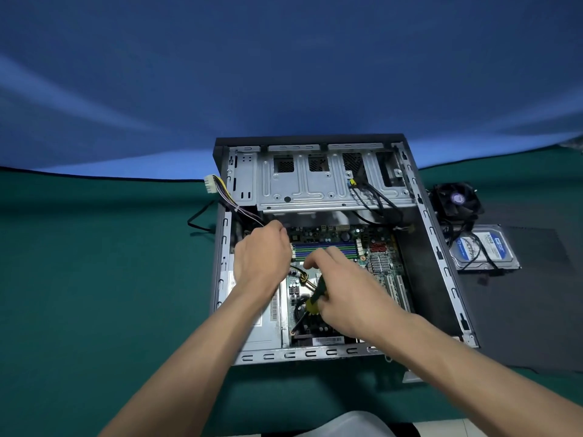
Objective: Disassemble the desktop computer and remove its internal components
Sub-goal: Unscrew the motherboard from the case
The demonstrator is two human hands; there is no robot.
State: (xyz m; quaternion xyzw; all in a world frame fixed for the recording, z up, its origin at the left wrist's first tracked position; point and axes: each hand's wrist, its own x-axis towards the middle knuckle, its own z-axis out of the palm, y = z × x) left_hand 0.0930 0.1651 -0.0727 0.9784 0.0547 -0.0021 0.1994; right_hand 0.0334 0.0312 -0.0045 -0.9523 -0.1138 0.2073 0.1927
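In the head view, the open computer case [318,247] is seen lying on its side on the green table [94,279], toward the far edge and right of the middle, with the motherboard [372,247] exposed on its floor. Off the case's right wall, a removed cooler fan [457,200] and a hard drive [485,247] are found on a dark mat [520,310].

A screwdriver [310,305] with a yellow and green handle is held in the right hand [344,294], fingers curled and clamped round the handle. Its long axis is slanted from the hand down and toward the near left corner of the board, where the tip is set at or just beside what is judged to be a mounting screw; contact cannot be confirmed. The right hand is therefore the nearer one to the coming move, judged to be the loosening of that screw.

The left hand [262,257] is placed farther in, against the case's left wall, with fingers bent downward over a bundle of power cables [249,216]. Whether the cables are gripped or merely pressed aside cannot be told, since the fingertips are hidden.
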